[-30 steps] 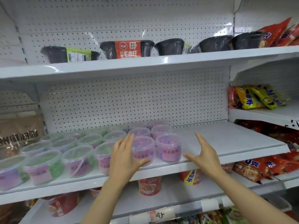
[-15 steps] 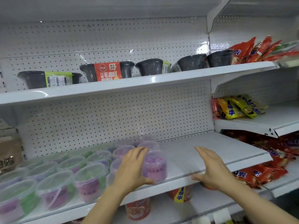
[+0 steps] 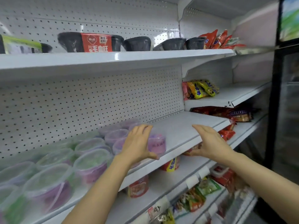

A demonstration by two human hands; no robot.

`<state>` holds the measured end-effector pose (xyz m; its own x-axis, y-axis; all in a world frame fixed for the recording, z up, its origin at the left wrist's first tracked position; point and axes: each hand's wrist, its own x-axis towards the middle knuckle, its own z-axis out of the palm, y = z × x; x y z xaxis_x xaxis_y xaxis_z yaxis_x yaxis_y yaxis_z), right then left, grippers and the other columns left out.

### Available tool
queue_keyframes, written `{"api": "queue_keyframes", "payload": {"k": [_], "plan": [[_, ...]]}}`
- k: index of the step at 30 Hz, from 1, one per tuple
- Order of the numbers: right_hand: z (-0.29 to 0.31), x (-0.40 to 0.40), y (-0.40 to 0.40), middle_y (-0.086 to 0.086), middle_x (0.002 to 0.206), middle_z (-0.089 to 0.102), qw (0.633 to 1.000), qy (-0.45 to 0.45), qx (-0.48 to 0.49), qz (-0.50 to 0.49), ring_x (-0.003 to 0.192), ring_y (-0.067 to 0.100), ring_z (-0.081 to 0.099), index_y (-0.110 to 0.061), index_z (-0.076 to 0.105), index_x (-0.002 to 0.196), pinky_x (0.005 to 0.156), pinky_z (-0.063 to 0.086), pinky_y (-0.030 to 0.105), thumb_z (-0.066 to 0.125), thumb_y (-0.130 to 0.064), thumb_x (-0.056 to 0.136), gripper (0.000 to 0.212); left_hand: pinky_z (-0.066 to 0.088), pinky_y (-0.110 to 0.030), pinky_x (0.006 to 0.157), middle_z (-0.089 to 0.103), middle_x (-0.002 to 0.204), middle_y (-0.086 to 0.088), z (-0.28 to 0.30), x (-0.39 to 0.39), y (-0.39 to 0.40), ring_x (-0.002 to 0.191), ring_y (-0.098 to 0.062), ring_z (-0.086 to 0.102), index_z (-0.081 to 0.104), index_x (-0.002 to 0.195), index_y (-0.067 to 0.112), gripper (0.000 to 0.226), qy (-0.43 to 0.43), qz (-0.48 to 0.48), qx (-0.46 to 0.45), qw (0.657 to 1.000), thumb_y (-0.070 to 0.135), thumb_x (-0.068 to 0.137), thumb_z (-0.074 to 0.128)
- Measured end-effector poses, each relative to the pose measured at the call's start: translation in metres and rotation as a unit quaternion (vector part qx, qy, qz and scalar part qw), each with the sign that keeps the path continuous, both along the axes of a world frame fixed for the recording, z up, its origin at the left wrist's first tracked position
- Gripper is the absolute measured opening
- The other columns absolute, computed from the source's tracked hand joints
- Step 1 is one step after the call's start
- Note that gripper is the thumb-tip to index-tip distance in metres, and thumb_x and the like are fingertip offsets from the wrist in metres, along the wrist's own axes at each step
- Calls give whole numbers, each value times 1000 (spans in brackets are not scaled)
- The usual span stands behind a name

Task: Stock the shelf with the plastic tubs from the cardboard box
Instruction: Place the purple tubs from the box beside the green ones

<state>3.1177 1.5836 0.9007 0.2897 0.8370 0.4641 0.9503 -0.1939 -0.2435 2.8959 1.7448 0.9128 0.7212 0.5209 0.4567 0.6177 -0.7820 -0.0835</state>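
Left hand [image 3: 137,143] fingers straight and loosely together, thumb spread, lying against the near side of the front pink tub [image 3: 157,143] at frame centre; right hand [image 3: 210,143] flat, fingers apart, holding nothing over the bare shelf [image 3: 186,131]. Since a second ago both hands have slid right while the tub rows stayed put. Cardboard box not in view, so likely another fetch next.

- Our left hand [image 3: 137,143] hides part of the near right pink tub [image 3: 157,143].
- The near left tubs [image 3: 48,185] blur; the frame's left edge cuts them off.
- We cannot read the tub's label.
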Motion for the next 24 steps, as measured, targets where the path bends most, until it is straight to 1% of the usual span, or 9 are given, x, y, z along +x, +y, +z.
{"api": "queue_keyframes", "payload": {"k": [5,8,12,15,17,19,22,24], "plan": [[2,-62,-33,5,153,32,998,-7,-27,-65,141,23,26,-14,22,151,114,24,33,80,-49,69,106,29,-35,109,30,149,1,6,-33,-7,135,-23,28,24,149,20,121,23,-61,-4,998,71,53,76],[13,-90,-58,7,152,34,994,-22,-45,-96,139,25,30,-11,24,151,112,25,33,80,-51,67,108,28,-36,110,32,149,-1,16,-44,-16,134,-24,29,24,149,19,122,30,-88,-2,996,72,52,76],[34,-120,-83,10,150,37,988,-51,-52,-138,137,29,34,-9,26,149,112,30,39,81,-53,65,110,30,-39,109,33,149,-2,30,-56,-37,133,-25,32,23,150,18,124,29,-113,9,993,72,52,76],[44,-145,-103,10,145,43,988,-63,-27,-140,134,29,36,-9,34,144,110,30,39,82,-51,64,103,31,-39,108,33,148,-2,35,-71,-57,132,-25,32,23,150,17,123,26,-127,18,991,71,53,77],[46,-162,-118,11,142,46,988,-69,-16,-140,132,29,38,-9,35,144,110,30,37,83,-48,64,101,31,-37,107,33,148,-1,35,-83,-71,130,-25,33,24,150,17,123,33,-133,21,990,71,52,77],[43,-179,-134,11,142,45,986,-74,-20,-149,132,29,38,-8,33,145,110,30,38,82,-49,65,102,31,-37,106,34,147,-1,34,-98,-85,129,-24,34,24,149,18,123,40,-133,25,990,71,52,77],[35,-208,-157,12,144,44,983,-68,-35,-169,131,32,39,-7,30,147,110,33,41,80,-52,65,106,33,-38,104,36,146,-1,30,-123,-109,128,-25,35,27,147,18,120,49,-137,34,989,72,53,76],[29,-230,-173,13,139,48,982,-67,-40,-172,127,33,43,-6,37,141,106,36,42,81,-52,64,100,34,-38,102,36,146,0,25,-142,-125,128,-24,35,27,147,20,118,50,-140,35,988,72,53,76]]}}
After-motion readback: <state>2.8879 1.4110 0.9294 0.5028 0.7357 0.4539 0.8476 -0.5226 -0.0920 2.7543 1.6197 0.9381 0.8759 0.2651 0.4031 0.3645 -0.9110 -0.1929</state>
